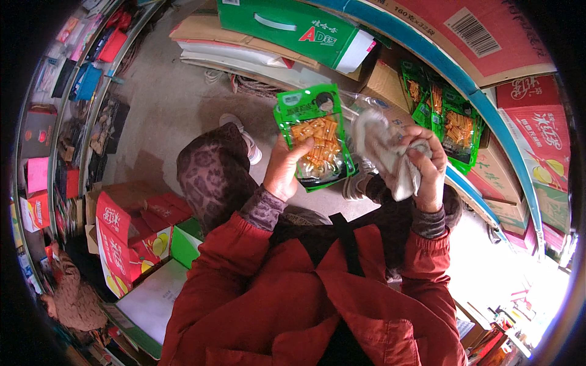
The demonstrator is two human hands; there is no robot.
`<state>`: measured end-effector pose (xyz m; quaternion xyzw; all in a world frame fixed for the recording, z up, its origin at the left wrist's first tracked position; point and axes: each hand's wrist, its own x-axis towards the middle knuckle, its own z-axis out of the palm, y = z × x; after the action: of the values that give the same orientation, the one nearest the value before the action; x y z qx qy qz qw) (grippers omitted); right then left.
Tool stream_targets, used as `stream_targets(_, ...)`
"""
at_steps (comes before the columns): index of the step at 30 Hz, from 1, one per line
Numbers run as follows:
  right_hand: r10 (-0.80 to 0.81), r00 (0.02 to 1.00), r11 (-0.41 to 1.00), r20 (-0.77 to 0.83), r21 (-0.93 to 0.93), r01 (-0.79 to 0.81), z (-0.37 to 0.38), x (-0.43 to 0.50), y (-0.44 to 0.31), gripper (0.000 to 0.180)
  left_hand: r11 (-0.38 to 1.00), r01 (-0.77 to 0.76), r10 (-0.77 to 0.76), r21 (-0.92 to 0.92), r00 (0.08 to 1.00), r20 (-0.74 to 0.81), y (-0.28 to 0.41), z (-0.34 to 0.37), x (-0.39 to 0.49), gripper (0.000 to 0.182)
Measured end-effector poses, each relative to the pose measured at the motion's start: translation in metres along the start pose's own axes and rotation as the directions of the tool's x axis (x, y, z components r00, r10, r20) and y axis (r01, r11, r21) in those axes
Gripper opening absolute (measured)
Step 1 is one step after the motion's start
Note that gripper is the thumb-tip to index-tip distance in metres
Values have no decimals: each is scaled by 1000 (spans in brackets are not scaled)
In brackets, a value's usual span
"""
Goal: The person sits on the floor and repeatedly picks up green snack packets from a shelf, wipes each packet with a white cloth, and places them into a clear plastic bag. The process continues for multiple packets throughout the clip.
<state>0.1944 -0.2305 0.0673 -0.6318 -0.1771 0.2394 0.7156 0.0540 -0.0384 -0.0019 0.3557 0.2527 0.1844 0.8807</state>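
My left hand (pixel 286 167) grips green snack packets (pixel 316 137) with clear windows, its thumb across the front one; orange-brown strips show inside. To the right, my right hand (pixel 428 162) holds a crumpled whitish cloth (pixel 389 153), bunched between thumb and fingers, with its loose part hanging toward the packets. A small gap separates the cloth from the front packet. Similar green packets (pixel 458 128) stand together on the shelf just beyond my right hand.
A blue-edged shelf (pixel 485 103) curves along the right, with red cartons (pixel 540 132). A green carton (pixel 288 34) lies at the top on flattened cardboard. Open boxes (pixel 151 293) stand at lower left. Stocked shelves line the left, where another person's sleeve (pixel 80 297) shows.
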Motion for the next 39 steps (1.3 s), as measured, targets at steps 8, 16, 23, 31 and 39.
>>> stream_targets(8,374,828,927,417,-203,-316,0,-7,5,30,976,-178,166,-122,981,-96,30,-21,12,37)
stream_targets(16,492,807,840,327,-422,-341,23,-17,50,44,959,64,-53,-276,998,45,0,15,-8,42)
stream_targets(23,334,918,941,215,-23,-337,7,-16,43,19,935,161,-106,-317,977,183,-22,45,-11,41)
stream_targets(31,378,922,925,86,-77,-372,-11,-18,32,15,853,449,-446,-266,892,75,-42,38,4,32)
stream_targets(39,395,886,897,244,-310,-315,-15,-7,44,25,861,393,-434,-322,899,-63,-46,13,26,26)
